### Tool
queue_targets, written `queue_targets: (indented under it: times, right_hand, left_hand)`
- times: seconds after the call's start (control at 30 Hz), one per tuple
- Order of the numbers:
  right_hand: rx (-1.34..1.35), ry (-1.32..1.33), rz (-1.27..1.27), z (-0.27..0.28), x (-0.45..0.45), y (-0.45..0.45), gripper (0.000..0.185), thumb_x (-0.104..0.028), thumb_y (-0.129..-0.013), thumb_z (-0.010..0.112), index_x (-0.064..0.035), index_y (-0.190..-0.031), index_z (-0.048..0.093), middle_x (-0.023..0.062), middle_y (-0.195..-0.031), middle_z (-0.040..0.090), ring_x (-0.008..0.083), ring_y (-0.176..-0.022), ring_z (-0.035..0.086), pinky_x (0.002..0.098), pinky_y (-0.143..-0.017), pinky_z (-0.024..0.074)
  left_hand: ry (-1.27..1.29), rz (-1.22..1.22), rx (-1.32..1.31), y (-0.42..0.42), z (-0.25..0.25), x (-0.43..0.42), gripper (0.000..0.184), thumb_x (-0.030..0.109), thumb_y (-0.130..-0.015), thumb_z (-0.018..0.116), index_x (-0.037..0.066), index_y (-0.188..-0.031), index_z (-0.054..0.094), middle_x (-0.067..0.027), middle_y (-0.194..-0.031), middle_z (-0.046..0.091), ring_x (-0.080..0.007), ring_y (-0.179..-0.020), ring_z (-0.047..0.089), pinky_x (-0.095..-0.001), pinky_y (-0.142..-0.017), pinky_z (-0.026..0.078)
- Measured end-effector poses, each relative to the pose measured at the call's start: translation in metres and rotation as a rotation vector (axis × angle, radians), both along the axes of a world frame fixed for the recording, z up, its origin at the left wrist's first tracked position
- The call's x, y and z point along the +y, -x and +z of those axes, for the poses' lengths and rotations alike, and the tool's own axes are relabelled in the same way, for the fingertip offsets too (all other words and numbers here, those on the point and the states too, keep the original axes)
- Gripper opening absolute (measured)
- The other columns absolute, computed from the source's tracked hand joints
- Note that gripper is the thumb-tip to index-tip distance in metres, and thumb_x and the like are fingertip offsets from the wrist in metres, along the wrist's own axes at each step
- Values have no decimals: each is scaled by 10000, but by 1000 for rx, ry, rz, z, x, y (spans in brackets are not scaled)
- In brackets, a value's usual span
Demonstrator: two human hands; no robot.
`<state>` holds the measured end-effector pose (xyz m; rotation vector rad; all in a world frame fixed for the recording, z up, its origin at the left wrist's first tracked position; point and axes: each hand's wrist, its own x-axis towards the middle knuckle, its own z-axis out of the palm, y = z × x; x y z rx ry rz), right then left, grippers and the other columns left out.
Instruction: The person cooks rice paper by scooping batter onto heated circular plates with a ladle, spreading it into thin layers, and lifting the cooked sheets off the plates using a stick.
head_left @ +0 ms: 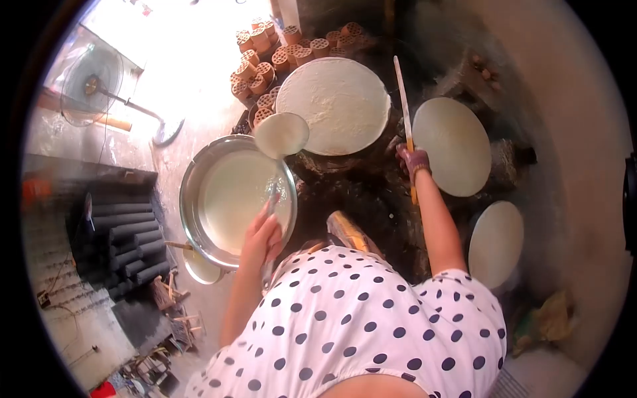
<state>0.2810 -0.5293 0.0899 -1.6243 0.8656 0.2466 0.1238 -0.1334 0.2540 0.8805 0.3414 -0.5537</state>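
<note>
My left hand (263,233) is closed around the handle of a ladle with a wide, shallow round bowl (282,135). The bowl hangs over the far rim of a big metal basin (188,222) of creamy white liquid (229,199), next to a large round white surface (332,106) coated in a pale layer. My right hand (414,159), in a dark purplish glove, is wrapped around a long flat wooden stick (402,89) pointing away from me. Just right of it is a pale round disc (451,146), and a second pale disc (496,244) lies nearer to me.
Brown perforated cylinders (259,40) are piled behind the round surface. Dark cylinders (133,232) are stacked at left, near a standing fan (93,85). A pale round vessel (201,266) with a wooden handle sits beside the basin. A curved wall (577,166) borders the right.
</note>
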Motion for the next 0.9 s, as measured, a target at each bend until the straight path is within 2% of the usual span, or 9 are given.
queue_targets:
  times: [0.03, 0.1, 0.13, 0.27, 0.43, 0.53, 0.57, 0.7, 0.9]
  right_hand:
    - [43, 44, -3, 9, 8, -23, 196, -251, -781, 656, -79, -731, 576, 39, -567, 531, 153, -395, 461, 304, -357, 335]
    - [33, 152, 11, -18, 8, -85, 216, -250, -751, 668, -47, -779, 598, 66, -587, 576, 194, -427, 526, 345, -405, 416]
    - [92, 483, 113, -28, 6, -117, 306, -278, -734, 694, -23, -896, 641, 142, -755, 669, 258, -629, 653, 390, -579, 516]
    - [104, 549, 20, 21, 39, -162, 434, -272, -700, 745, -90, -1083, 651, 155, -1099, 650, 292, -997, 637, 399, -855, 496]
    - [-133, 571, 21, -29, 26, -197, 401, -179, -668, 741, -64, -1044, 662, 116, -943, 690, 184, -851, 653, 307, -755, 496]
    - [-103, 524, 7, -17, 30, -199, 391, -233, -684, 725, -13, -1000, 653, 102, -925, 678, 178, -818, 638, 279, -761, 476]
    - [79, 495, 53, -7, 31, -197, 443, -299, -699, 738, 8, -1006, 651, 129, -994, 674, 219, -878, 647, 300, -808, 475]
    - [17, 726, 129, -65, 15, -190, 496, -406, -677, 757, -13, -971, 686, 195, -998, 672, 324, -968, 641, 389, -852, 486]
    - [-107, 799, 129, 26, 71, -152, 436, -454, -731, 675, -56, -906, 705, 181, -956, 677, 323, -922, 651, 394, -799, 502]
  left_hand:
    - [-287, 8, -99, 1, 6, 4, 399, 154, -982, 385, 112, -1378, 360, 57, -550, 296, -47, -345, 286, -195, -314, 261]
    - [-242, 72, 6, -11, 2, 6, 412, 152, -981, 381, 108, -1389, 341, 53, -552, 298, -51, -345, 288, -194, -312, 259]
    - [-199, 105, 90, -19, 0, 7, 426, 151, -980, 377, 105, -1400, 322, 50, -554, 299, -54, -344, 290, -193, -310, 257]
    - [111, 310, 280, -31, -19, 10, 408, 148, -984, 352, 93, -1387, 322, 64, -558, 313, -22, -347, 302, -177, -303, 282]
    - [121, 441, 307, -17, -32, 17, 373, 155, -986, 351, 110, -1356, 357, 83, -557, 323, -7, -349, 316, -171, -301, 281]
    - [67, 519, 328, -11, -29, 21, 389, 171, -1007, 320, 111, -1391, 329, 86, -557, 336, 3, -349, 341, -184, -311, 310]
    - [87, 525, 320, -8, -32, 25, 391, 175, -1008, 322, 118, -1394, 327, 86, -558, 334, 5, -352, 342, -182, -312, 312]
    - [133, 556, 284, 2, -30, 35, 389, 176, -1008, 322, 114, -1391, 328, 86, -562, 333, 6, -356, 346, -179, -313, 311]
    - [180, 554, 243, 11, -38, 53, 340, 172, -993, 367, 119, -1328, 386, 79, -571, 350, -1, -366, 332, -164, -316, 284]
